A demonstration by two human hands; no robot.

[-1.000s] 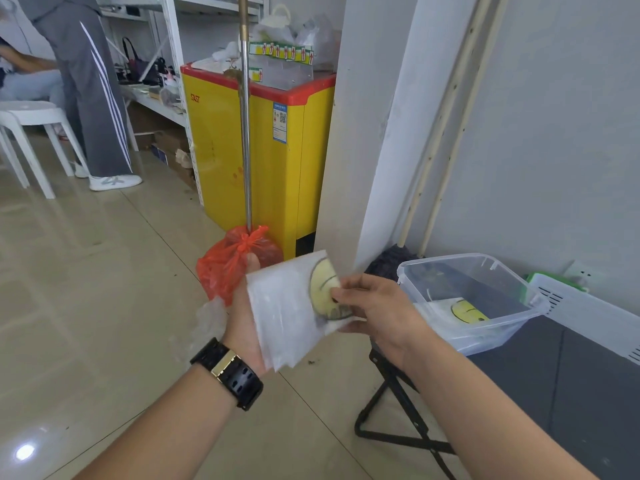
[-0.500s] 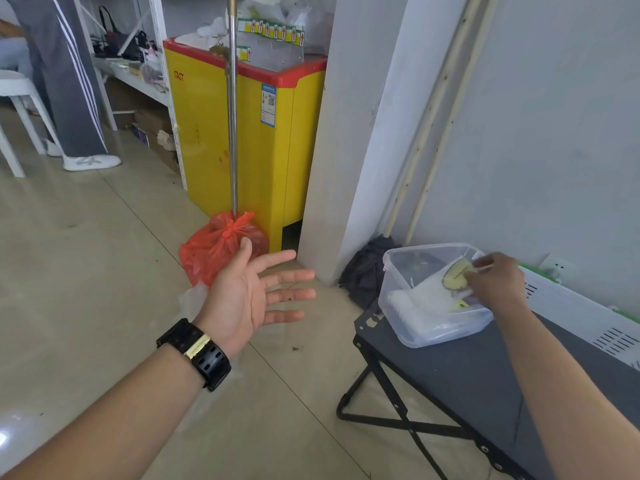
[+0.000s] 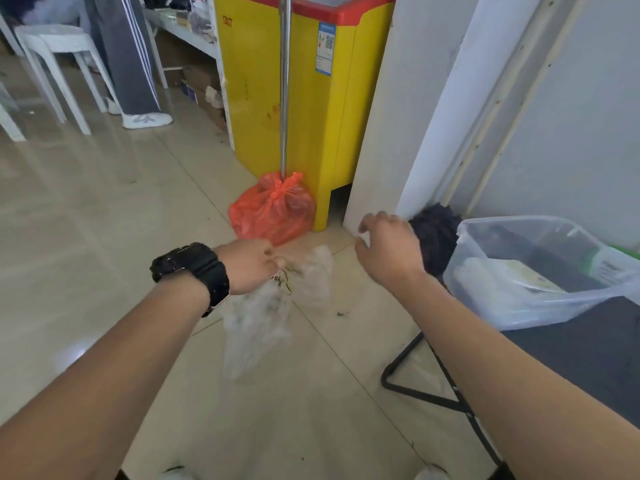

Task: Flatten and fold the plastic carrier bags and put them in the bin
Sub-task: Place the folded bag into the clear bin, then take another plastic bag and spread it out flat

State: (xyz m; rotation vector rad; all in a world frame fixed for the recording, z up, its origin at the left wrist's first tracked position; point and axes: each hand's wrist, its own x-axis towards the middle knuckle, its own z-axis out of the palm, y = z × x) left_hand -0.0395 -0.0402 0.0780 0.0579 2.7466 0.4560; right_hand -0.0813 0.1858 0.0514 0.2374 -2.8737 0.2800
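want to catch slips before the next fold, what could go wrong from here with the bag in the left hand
1. The clear bag hangs crumpled from the left hand alone, over the floor. The right hand holds nothing, so the bag could slip and drop.
2. The bin seems to sit close to the table edge; the right arm passing beside it might knock it off.

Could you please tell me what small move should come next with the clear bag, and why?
Probably the right hand should cross over and take the free edge of the clear bag, to spread it flat. The left hand grips only its top, so it hangs crumpled, and the right hand is empty beside it. Folding for the bin comes after.
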